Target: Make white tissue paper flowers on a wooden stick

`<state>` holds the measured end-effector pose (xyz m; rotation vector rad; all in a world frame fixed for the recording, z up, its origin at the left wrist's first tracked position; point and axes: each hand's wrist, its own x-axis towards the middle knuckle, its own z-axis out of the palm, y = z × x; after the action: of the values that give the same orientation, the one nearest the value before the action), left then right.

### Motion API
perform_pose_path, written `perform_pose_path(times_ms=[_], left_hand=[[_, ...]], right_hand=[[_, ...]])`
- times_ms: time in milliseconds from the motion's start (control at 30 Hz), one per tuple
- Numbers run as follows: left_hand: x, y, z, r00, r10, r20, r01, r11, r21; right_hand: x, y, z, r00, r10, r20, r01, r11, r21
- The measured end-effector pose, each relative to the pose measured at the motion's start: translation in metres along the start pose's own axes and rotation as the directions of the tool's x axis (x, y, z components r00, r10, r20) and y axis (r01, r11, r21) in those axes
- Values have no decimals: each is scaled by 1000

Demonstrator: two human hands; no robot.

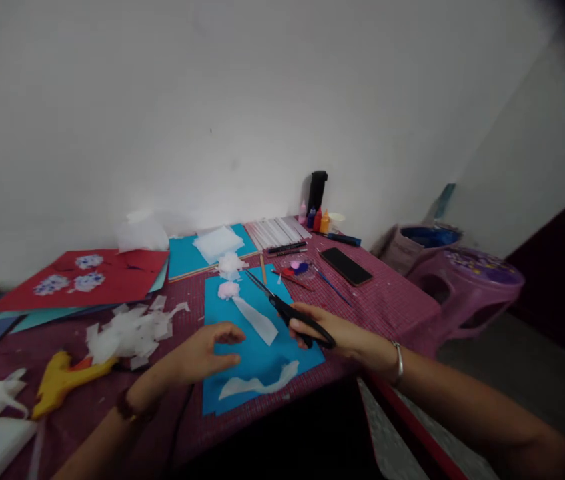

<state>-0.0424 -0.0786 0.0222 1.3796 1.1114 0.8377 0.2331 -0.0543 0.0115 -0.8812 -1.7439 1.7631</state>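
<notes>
My right hand (315, 323) grips a pair of black-handled scissors (287, 308), its blades pointing up and left over the blue sheet (232, 333). Over that sheet's left edge, my left hand (212, 350) hovers with fingers apart and nothing between them. A white paper strip (257, 320) lies between the hands, its narrow end near a pale pink crumpled paper flower (229, 290). Closer to me, a wavy white paper scrap (259, 385) rests on the sheet. Just beyond the flower sits a small white crumpled paper clump (231, 265).
Left of the sheet are a heap of white paper pieces (129, 333), a yellow glue gun (65, 380) and a red card with flowers (107, 270). A phone (345, 266), a paintbrush (332, 287) and paint bottles (318, 219) lie right. A pink stool (467, 287) stands beyond the table.
</notes>
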Motion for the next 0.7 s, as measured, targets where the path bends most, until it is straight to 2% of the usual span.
perform_pose_path(times_ms=[67, 133, 233, 300, 367, 400, 467, 533, 567, 633, 700], left_hand=[[-11, 0, 13, 988, -49, 146, 45, 999, 27], [-19, -2, 32, 978, -38, 204, 8, 990, 143], [-21, -10, 66, 981, 90, 174, -159, 885, 437], [-17, -16, 81, 977, 137, 161, -206, 789, 579], [-12, -16, 84, 980, 153, 123, -197, 760, 619], [-10, -15, 80, 984, 160, 84, -178, 779, 601], [-10, -9, 65, 991, 128, -31, -97, 870, 483], [-16, -4, 50, 993, 8, -120, 20, 973, 229], [-21, -4, 43, 988, -67, -136, 76, 995, 60], [-31, -8, 36, 973, -181, -140, 136, 949, -285], [-37, -15, 34, 960, -228, -162, 117, 854, -507]], right_hand=[[-6, 0, 0, 1000, 22, -16, -22, 1000, -17], [-14, 0, 0, 999, 40, -24, -41, 999, -29], [-24, 2, -1, 998, 43, -35, -44, 999, -14], [-29, 3, -3, 998, 35, -53, -35, 999, 0], [-33, 4, -7, 998, 23, -61, -23, 1000, -13], [-34, 4, -9, 999, 15, -51, -18, 999, -43], [-36, 5, -13, 1000, -6, -9, 5, 987, -161], [-36, 8, -14, 999, -47, 20, 51, 945, -322], [-36, 11, -14, 997, -68, 25, 73, 912, -403], [-34, 19, -12, 991, -133, 0, 113, 841, -528], [-32, 26, -8, 988, -156, 18, 140, 824, -548]])
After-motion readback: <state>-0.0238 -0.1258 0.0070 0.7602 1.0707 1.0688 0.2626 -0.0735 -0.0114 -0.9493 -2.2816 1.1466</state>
